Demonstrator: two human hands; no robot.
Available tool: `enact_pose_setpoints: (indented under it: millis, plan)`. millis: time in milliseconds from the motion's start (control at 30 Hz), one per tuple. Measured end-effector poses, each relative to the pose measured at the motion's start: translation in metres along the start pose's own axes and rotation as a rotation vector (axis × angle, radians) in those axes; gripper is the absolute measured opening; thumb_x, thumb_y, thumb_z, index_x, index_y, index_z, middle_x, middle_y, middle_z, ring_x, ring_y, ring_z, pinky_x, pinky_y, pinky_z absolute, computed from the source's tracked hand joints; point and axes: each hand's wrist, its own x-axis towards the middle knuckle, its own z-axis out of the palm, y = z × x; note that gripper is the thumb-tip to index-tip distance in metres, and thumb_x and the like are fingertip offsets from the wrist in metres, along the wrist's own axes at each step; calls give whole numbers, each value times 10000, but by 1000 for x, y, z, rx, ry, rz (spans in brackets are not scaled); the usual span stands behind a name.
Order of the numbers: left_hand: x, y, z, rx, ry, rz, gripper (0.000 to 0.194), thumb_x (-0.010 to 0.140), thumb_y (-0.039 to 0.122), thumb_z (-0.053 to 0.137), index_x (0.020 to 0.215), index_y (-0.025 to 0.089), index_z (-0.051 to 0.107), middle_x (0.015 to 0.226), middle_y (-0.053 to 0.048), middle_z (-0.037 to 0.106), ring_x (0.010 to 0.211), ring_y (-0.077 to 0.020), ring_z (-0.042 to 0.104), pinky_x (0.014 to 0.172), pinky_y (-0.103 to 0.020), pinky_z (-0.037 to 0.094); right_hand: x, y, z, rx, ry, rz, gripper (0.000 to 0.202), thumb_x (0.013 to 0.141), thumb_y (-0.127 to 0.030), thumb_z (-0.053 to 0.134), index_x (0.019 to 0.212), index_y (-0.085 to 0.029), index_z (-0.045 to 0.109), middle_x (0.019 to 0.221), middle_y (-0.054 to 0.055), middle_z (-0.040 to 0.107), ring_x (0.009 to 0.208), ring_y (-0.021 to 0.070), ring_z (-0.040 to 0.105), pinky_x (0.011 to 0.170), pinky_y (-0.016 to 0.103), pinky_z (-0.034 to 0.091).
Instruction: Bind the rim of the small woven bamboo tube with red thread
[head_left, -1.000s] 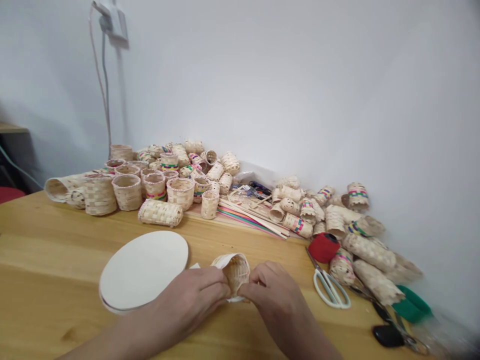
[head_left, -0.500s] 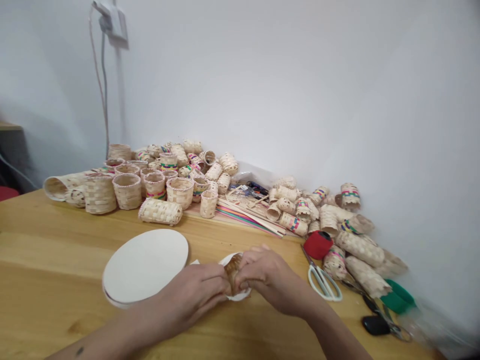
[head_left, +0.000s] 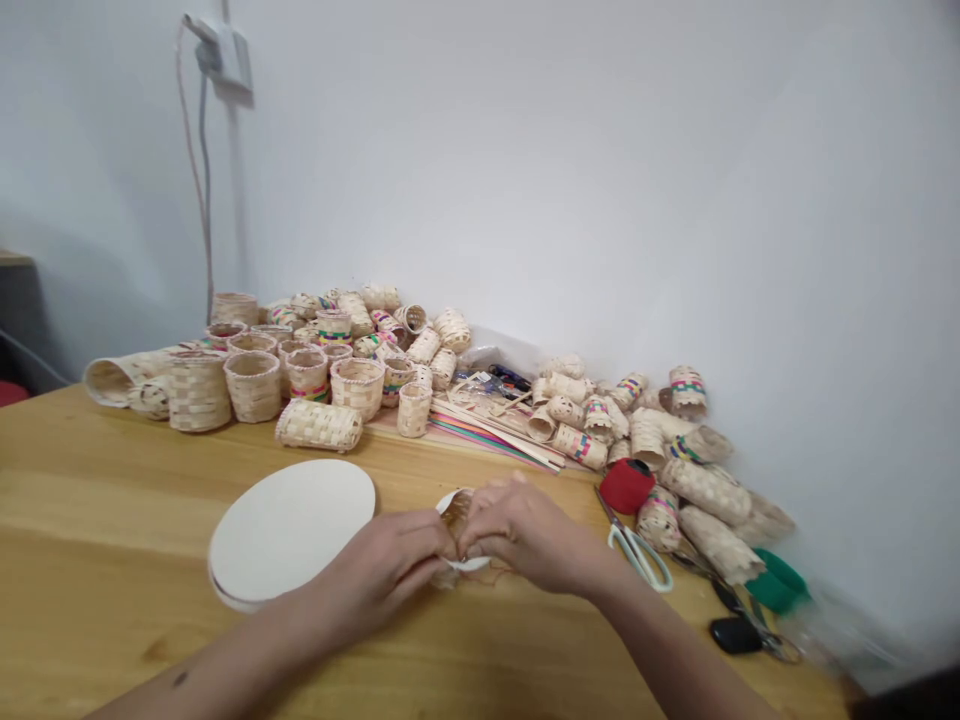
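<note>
A small woven basket [head_left: 455, 514] with a brownish inside and a white band about its rim stands between my hands, its opening facing me and upward. My left hand [head_left: 409, 555] is closed in a pinch on the near left part of the rim. From the right, my right hand [head_left: 521, 530] pinches the rim too, its fingertips close to the left ones. Fingers hide much of the basket. A thin reddish thread [head_left: 501, 573] trails on the table below the right hand. To the left lies a round white disc [head_left: 292, 530], partly behind my left forearm.
Woven baskets [head_left: 253, 385] are heaped along the wall, with more baskets [head_left: 705, 490] at the right. Coloured strips [head_left: 491, 440] lie between. White-handled scissors [head_left: 640, 555], a red spool [head_left: 627, 486], a green container [head_left: 780, 582] and keys with a black fob [head_left: 735, 634] are at the right.
My hands have drawn closer together at the basket's near rim. The reddish thread now shows below the right hand. The view has shifted slightly.
</note>
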Motion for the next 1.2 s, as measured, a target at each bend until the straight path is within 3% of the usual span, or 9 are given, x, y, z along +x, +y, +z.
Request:
enact_pose_setpoints:
  millis: [133,267,433,633,700,800,867,1067,1200]
  plan:
    - [0,-4,-1,-38,62,-97,122,887,136,539,882,189,649,810,-2,677,710,-122,593,659,-178,410,8,-2,-10,65,-9,29,216,908,-109,531,939,-225,711,936,-10,708,871,132,607,779,218,394]
    - [-1,-5,-3,-31,132,-219,110,842,139,582,885,180,675,743,5,671,621,-117,549,592,-181,376,15,-3,-17,133,48,165,190,842,-70,589,924,-212,685,846,-39,692,755,109,590,652,184,373]
    - [2,-6,-5,-71,115,-222,123,862,171,566,776,163,654,733,-3,647,658,-123,545,616,-186,369,18,-4,-14,131,104,200,162,806,-64,606,864,-203,666,805,-44,662,729,107,562,633,183,356]
    - [4,-1,-3,-122,91,-233,178,867,153,518,712,158,606,732,3,604,685,-127,536,643,-197,367,22,-9,-5,79,53,90,156,821,-58,599,800,-207,640,790,-46,666,781,130,583,755,239,374]
    - [4,-1,-3,-136,135,-293,179,862,182,517,710,157,606,720,0,592,681,-136,525,637,-207,363,20,-9,-3,31,112,58,175,864,-69,563,870,-221,647,862,-29,684,833,145,587,780,262,387]
    - [5,-4,-4,-219,239,-430,187,847,256,520,726,149,614,680,1,566,642,-142,496,603,-219,351,15,-8,4,-92,329,-17,226,924,-85,490,1048,-214,628,1021,33,680,947,179,557,829,304,401]
    - [6,-7,-3,-309,287,-507,215,829,314,527,726,143,607,629,15,522,583,-131,449,557,-218,328,12,-7,12,-178,445,-69,204,937,-117,488,1076,-195,615,1022,59,668,935,188,539,813,311,409]
    - [4,-7,3,-430,282,-562,245,808,370,544,761,141,615,575,46,447,524,-107,373,508,-207,292,10,-5,31,-352,514,-150,132,948,-198,504,938,-213,635,865,25,637,791,160,517,661,273,385]
    - [3,-1,4,-387,281,-532,214,803,335,535,744,147,616,587,38,477,528,-111,402,512,-207,318,15,-11,34,-423,516,-208,153,970,-222,474,941,-209,623,886,25,652,849,171,532,721,308,410]
